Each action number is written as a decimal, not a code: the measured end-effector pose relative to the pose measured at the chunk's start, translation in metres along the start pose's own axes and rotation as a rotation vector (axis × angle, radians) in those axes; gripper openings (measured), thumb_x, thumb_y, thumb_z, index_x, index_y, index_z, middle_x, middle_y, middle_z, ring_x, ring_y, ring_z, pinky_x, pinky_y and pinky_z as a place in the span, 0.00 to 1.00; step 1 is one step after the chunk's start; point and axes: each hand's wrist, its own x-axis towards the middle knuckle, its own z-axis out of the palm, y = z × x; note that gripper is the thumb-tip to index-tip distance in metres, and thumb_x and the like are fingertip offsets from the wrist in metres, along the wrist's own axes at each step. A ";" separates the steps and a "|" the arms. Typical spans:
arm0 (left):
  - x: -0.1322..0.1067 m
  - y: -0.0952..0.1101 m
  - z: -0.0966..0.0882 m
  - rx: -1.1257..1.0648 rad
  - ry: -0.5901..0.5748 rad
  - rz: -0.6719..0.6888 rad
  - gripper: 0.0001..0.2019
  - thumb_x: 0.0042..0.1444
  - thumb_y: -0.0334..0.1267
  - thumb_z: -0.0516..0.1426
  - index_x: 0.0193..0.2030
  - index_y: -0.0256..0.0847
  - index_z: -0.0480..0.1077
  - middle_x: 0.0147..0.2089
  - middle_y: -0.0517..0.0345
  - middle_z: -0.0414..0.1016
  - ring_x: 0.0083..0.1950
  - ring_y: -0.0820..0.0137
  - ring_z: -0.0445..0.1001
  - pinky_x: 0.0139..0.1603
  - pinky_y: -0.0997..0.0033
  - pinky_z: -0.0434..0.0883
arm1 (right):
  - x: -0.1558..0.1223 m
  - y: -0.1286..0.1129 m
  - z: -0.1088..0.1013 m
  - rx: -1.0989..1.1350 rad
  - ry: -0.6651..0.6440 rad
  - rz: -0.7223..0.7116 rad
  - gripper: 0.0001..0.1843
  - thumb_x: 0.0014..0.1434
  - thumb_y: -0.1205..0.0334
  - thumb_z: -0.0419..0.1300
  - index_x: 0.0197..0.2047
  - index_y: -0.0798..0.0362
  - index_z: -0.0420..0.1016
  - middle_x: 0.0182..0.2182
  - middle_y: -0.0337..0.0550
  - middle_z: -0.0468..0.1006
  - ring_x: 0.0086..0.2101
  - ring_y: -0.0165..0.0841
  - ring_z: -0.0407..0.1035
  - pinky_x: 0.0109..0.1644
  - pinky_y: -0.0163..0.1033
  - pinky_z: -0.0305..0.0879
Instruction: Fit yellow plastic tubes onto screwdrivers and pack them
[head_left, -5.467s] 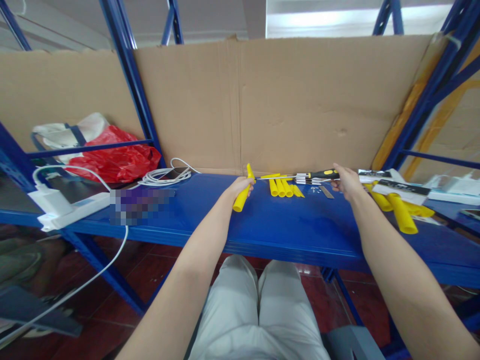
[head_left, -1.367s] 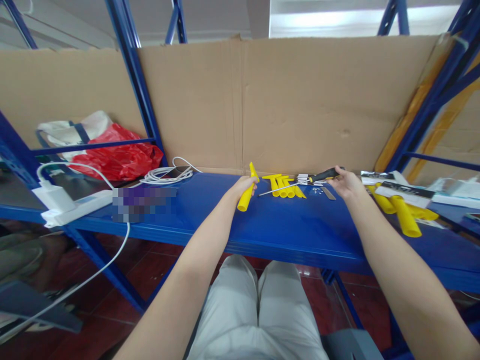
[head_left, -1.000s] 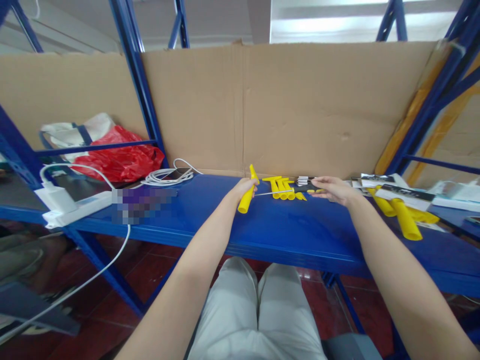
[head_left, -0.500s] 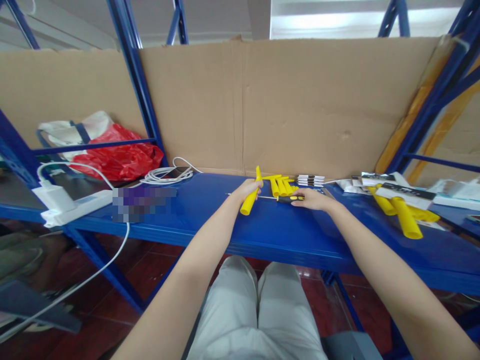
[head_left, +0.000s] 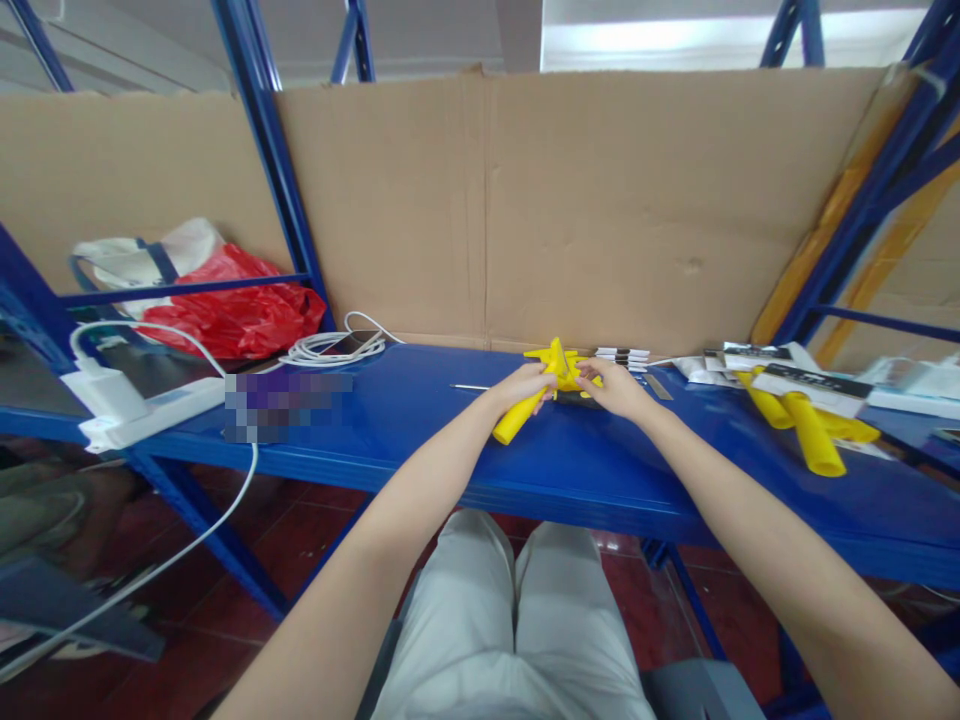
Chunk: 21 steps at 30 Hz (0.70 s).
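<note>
Fingers of the left hand wrap a yellow tube, tilted above the blue shelf. Right hand fingers pinch its upper end; a screwdriver lies behind.

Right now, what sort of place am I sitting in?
Probably a storeroom or small workshop. You sit at a blue steel rack shelf used as a bench, backed by cardboard sheets, with yellow plastic handles and a power strip on it.
</note>
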 end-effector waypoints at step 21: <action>0.001 -0.001 0.005 -0.057 -0.099 0.039 0.06 0.54 0.26 0.51 0.32 0.41 0.62 0.15 0.70 0.62 0.12 0.78 0.60 0.16 0.78 0.60 | -0.001 -0.008 -0.006 0.040 0.019 -0.005 0.02 0.55 0.67 0.58 0.31 0.52 0.69 0.29 0.42 0.78 0.31 0.33 0.73 0.39 0.39 0.70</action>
